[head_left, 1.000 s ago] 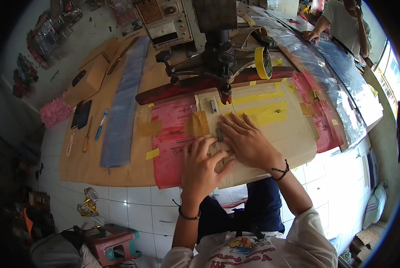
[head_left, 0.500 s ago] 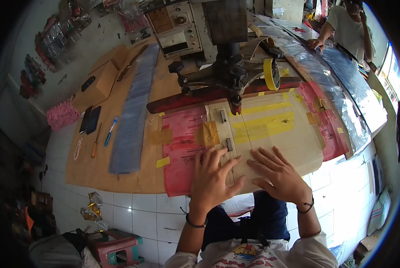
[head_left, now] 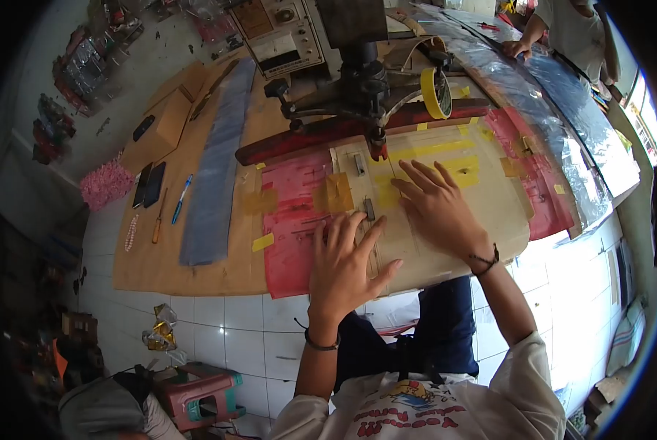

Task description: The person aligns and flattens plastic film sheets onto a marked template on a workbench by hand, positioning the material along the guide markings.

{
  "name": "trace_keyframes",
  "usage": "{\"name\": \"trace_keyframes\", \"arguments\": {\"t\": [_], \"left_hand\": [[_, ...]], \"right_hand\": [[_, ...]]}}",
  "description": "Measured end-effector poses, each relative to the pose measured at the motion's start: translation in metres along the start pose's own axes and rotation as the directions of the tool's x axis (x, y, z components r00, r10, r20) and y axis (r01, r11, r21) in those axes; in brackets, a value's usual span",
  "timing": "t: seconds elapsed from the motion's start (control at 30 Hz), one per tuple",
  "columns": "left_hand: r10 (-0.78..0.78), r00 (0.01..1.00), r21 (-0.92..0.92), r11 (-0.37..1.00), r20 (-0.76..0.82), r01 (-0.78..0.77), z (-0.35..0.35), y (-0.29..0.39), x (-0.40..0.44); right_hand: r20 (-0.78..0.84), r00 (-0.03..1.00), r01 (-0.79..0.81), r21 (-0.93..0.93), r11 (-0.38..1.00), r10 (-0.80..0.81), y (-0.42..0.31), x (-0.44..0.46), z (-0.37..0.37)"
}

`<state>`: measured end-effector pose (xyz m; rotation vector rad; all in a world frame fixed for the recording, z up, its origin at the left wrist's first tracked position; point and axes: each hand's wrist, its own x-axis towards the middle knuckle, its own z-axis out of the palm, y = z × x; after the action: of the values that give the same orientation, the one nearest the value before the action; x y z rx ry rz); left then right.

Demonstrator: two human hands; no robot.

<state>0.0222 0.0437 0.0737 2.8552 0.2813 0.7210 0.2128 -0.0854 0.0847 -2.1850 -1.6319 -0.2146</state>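
Fingers spread, my left hand [head_left: 345, 265] rests where the red sheet [head_left: 288, 249] meets the beige board [head_left: 453, 249], holding nothing. My right hand [head_left: 440, 210] lies flat and spread on the board, its fingertips over the yellow tape strips [head_left: 460, 174]. Between the hands is a small dark metal piece [head_left: 369, 210], and another small metal piece [head_left: 358, 165] sits farther up. Brown tape [head_left: 336, 192] crosses the red sheet's edge. Just beyond the hands, the machine's red bar [head_left: 306, 144] spans the board, below a dark clamp head [head_left: 365, 95].
A yellow tape roll [head_left: 435, 94] hangs on the machine. On the left are a blue translucent strip [head_left: 218, 176], a pen [head_left: 181, 198], a screwdriver [head_left: 159, 216], phones [head_left: 153, 184] and a cardboard box [head_left: 159, 128]. Another person's hand [head_left: 517, 49] rests on plastic sheets at the upper right.
My right hand has moved from the metal piece toward the near edge, then forward onto the yellow tape strips. My left hand stays near the red sheet's edge. The head view has shifted.
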Motion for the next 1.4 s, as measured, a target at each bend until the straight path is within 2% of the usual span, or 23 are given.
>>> {"name": "trace_keyframes", "arguments": {"t": [0.03,0.13,0.27,0.47,0.67,0.87,1.07,1.17,1.4], "left_hand": [[0.002,1.000,0.009,1.000,-0.002,-0.002,0.001,-0.001,0.001],[-0.012,1.000,0.014,1.000,-0.006,0.012,0.004,-0.001,0.000],[-0.011,0.999,0.012,1.000,0.032,0.011,-0.001,0.002,0.000],[-0.016,1.000,0.000,1.000,0.027,0.016,-0.001,0.002,0.003],[-0.021,0.999,-0.008,1.000,0.028,0.021,-0.001,0.002,0.002],[0.009,1.000,-0.025,1.000,0.003,-0.008,-0.003,0.002,0.004],[0.019,1.000,-0.065,0.998,-0.005,-0.019,-0.004,0.001,0.002],[0.016,1.000,-0.069,0.997,-0.014,-0.017,-0.003,0.000,0.000],[0.004,1.000,-0.083,0.997,-0.020,-0.006,-0.002,0.001,-0.001]], "right_hand": [[-0.030,0.998,-0.047,0.005,0.999,0.047,-0.004,-0.001,-0.006],[0.091,0.993,-0.087,0.123,0.989,0.076,-0.011,-0.023,-0.008],[0.030,0.999,-0.019,0.050,0.999,0.018,-0.011,-0.027,0.000],[0.029,1.000,-0.012,0.027,1.000,0.011,-0.001,-0.013,0.007],[-0.050,0.999,-0.014,0.067,0.998,0.017,0.000,-0.007,0.009],[-0.179,0.982,-0.028,0.208,0.978,0.067,0.002,-0.014,0.001],[-0.090,0.989,-0.091,0.273,0.958,0.119,0.002,-0.017,-0.003],[-0.140,0.990,-0.020,0.103,0.994,0.035,-0.003,-0.015,0.000],[0.062,0.995,-0.076,0.004,0.997,0.076,-0.005,-0.002,0.006]]}}
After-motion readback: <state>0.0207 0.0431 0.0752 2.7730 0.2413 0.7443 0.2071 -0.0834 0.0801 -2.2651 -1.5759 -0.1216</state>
